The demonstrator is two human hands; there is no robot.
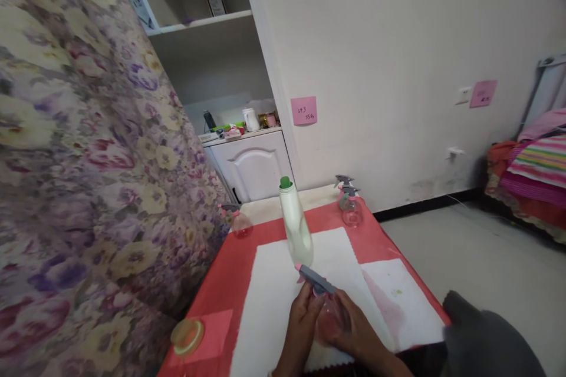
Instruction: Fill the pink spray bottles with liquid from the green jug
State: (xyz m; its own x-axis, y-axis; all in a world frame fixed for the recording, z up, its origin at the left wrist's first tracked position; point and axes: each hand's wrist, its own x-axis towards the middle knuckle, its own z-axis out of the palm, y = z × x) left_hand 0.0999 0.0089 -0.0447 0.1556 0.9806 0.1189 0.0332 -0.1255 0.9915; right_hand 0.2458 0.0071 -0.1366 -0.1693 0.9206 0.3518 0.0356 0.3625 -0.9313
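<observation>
A small clear spray bottle (329,318) with a grey trigger head and pink nozzle is held between my two hands at the front of the table. My left hand (303,318) wraps its left side, with fingers near the neck below the trigger head. Along the right side of the bottle, my right hand (359,327) is curled round the body. Just beyond stands a tall pale green jug (296,224) with a green cap, upright on a white sheet (269,288). The trigger head points left.
On the red-covered table (221,288), one spray bottle (242,225) stands at the back left, and others (352,213) at the back right. A round lidded container (187,337) sits front left. A stained paper (400,297) lies at right. A floral curtain (110,159) hangs beside the table.
</observation>
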